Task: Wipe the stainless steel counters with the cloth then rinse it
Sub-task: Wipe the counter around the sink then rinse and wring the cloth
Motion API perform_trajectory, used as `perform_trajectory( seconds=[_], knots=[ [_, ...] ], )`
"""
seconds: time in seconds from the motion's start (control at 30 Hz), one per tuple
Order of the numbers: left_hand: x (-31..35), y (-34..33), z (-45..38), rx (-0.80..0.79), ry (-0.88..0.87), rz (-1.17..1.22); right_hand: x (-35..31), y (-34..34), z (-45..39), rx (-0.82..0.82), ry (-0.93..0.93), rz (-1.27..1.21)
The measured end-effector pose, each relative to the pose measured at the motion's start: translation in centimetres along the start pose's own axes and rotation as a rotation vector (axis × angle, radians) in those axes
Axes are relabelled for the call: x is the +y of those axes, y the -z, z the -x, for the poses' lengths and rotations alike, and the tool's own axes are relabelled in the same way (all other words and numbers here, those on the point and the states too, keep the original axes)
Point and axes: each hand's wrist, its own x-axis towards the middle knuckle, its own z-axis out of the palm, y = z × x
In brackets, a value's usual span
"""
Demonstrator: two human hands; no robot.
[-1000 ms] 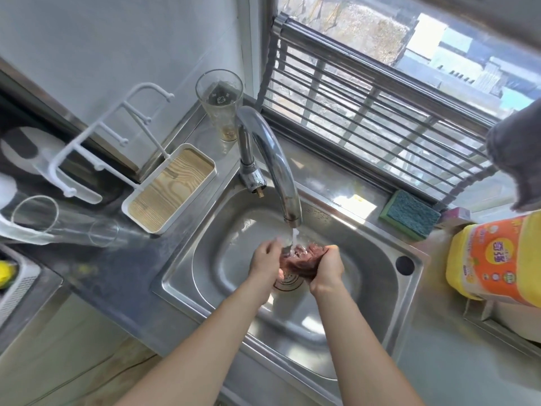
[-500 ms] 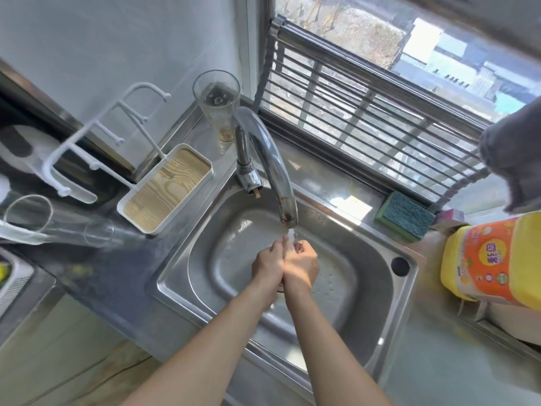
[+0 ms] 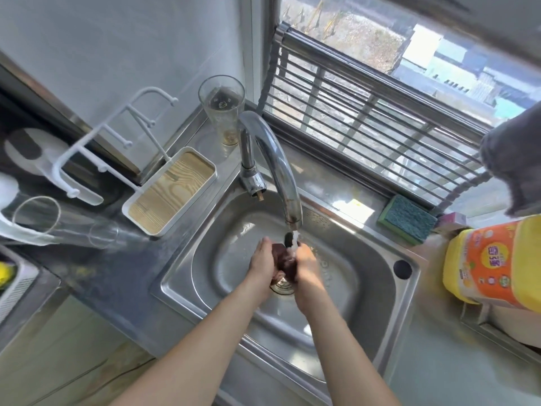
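Both hands work under the faucet (image 3: 272, 159): our left hand (image 3: 262, 260) and right hand (image 3: 305, 262) grip the dark cloth (image 3: 282, 259) between them, fingers curled round it. Water falls from the faucet spout onto the cloth, above the sink (image 3: 366, 288) drain.

Counted: two clear drinking glasses (image 3: 221, 109) (image 3: 63, 222), one green scouring sponge (image 3: 407, 218), one yellow-orange detergent bottle (image 3: 494, 263), one curved chrome tap (image 3: 272, 162).

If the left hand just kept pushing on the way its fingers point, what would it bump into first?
The left hand points up and rightward, pressed against the dark cloth; beyond that, probably the right hand, though depth is unclear.
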Motion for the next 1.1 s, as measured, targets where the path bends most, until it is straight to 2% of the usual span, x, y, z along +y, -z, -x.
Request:
perform_trajectory(
  seconds=[0.07,0.13,0.23,0.4,0.47,0.53,0.63,0.7,0.77,0.87,0.93,1.0,1.1],
  knots=[
    [0.2,-0.7,0.9,-0.028,0.024,-0.030,1.7,-1.5,0.4,0.054,0.163,0.236],
    [0.2,-1.0,1.7,-0.056,0.016,-0.074,2.1,-1.8,0.8,0.195,0.275,0.339],
    [-0.4,-1.0,2.3,-0.045,-0.073,-0.160,1.7,-1.5,1.4,0.304,0.308,0.314],
    [0.8,-0.9,3.4,0.073,-0.177,-0.323,-0.4,-1.8,3.5,0.408,0.346,0.443],
    [1.3,-0.6,3.8,0.123,-0.169,-0.304,-1.5,-2.1,3.6,0.391,0.265,0.395],
    [1.6,-0.2,4.2,0.116,-0.155,-0.234,-2.8,-2.7,3.9,0.353,0.105,0.276],
    [1.8,0.4,4.2,0.132,-0.140,0.005,-4.7,-2.6,4.0,0.171,-0.110,-0.164],
    [1.6,0.6,3.5,0.175,-0.099,0.162,-5.7,-2.3,4.3,0.071,-0.118,-0.252],
    [2.1,0.6,3.6,0.140,-0.046,0.225,-6.1,-2.2,4.9,-0.022,-0.074,-0.158],
    [3.3,0.7,5.1,0.035,-0.008,0.202,-4.9,-3.0,5.6,-0.078,0.165,0.282],
    [3.3,0.6,5.6,-0.005,0.024,0.168,-4.1,-3.4,5.9,0.040,0.292,0.489],
    [2.7,0.6,5.8,-0.010,0.001,0.133,-4.2,-3.6,6.1,0.187,0.321,0.551],
    [2.2,0.5,5.3,0.056,-0.066,0.121,-5.4,-4.2,6.0,0.260,0.308,0.644]
  ],
)
